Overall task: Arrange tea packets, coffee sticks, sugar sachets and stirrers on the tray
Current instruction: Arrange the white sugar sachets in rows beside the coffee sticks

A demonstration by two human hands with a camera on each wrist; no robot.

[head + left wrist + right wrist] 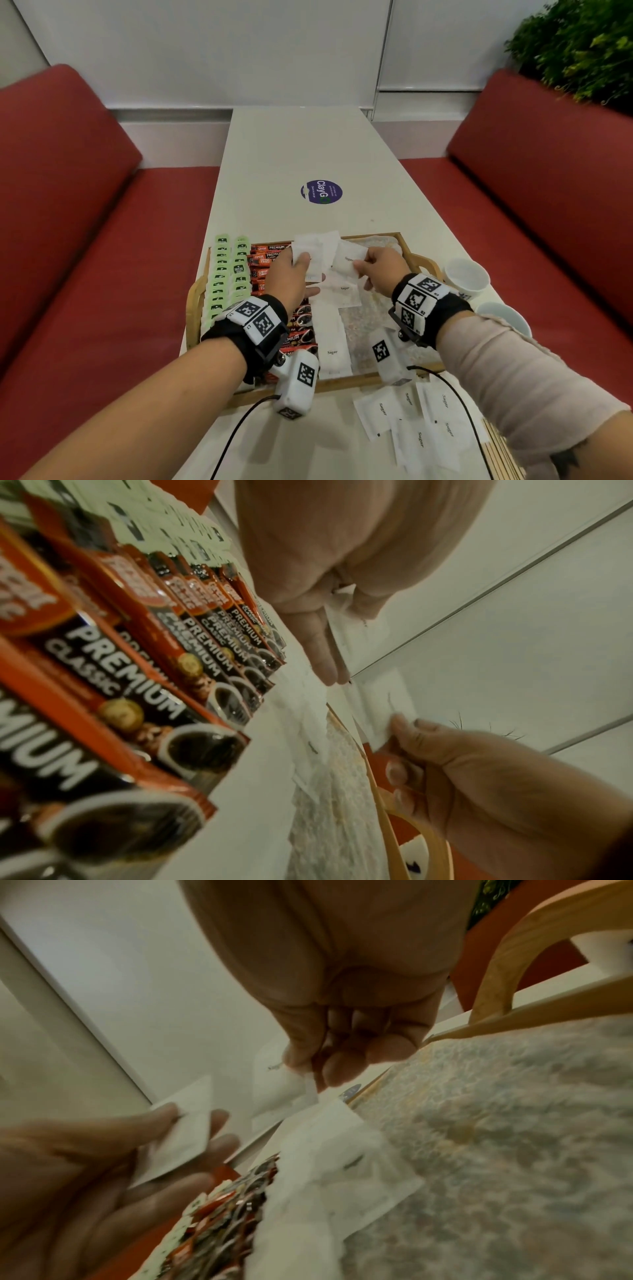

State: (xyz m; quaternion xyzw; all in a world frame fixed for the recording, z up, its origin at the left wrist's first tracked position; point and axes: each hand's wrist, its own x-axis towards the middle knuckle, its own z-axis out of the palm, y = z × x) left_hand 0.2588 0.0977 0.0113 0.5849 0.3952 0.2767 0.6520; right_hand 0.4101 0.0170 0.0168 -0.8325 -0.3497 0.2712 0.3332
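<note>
A wooden tray [342, 381] holds green tea packets [226, 274] at the left, red and black coffee sticks [270, 260] beside them, then a column of white sugar sachets [331, 337]. My left hand [301, 262] hovers over the tray's far end and grips a small stack of sugar sachets [313, 248]. My right hand [359, 265] pinches a single sugar sachet [346, 262] just to the right of that stack. In the right wrist view the thumb and fingertips [342, 1066] pinch the sachet's edge. More loose sugar sachets [411, 421] lie on the table before the tray.
Two white cups [466, 277] [503, 317] stand right of the tray. Wooden stirrers [503, 452] lie at the table's near right edge. A purple round sticker [321, 192] is on the white table [308, 147] beyond the tray. Red benches flank both sides.
</note>
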